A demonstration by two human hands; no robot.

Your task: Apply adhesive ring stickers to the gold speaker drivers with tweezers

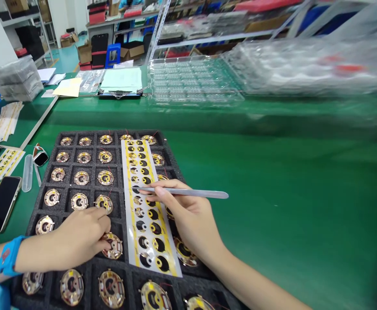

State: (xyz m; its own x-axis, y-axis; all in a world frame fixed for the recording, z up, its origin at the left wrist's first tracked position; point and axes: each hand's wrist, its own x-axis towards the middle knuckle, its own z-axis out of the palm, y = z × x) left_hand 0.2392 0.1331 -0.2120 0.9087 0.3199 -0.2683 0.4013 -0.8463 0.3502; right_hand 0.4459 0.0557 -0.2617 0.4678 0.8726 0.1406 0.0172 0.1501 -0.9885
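Note:
A black foam tray [89, 219] holds rows of round gold watch parts, one in each pocket. My left hand [78, 234], with a blue wristband, has its fingers curled and closed at the left edge of one watch part [115, 246]. Tweezers [188, 192] lie in my closed right hand [191, 215], tips pointing left. Those tips touch or hover over a sheet of yellow-and-black stickers [172, 258] laid across the tray; exactly which, I cannot tell. Whether the tips hold a sticker is too small to make out.
A phone [1, 204], a smartwatch [40, 157] and more sticker sheets [5, 122] lie on the left. Behind the tray are a clipboard with papers [122, 80] and clear plastic trays [191, 82]. The green table [272, 193] extends to the right.

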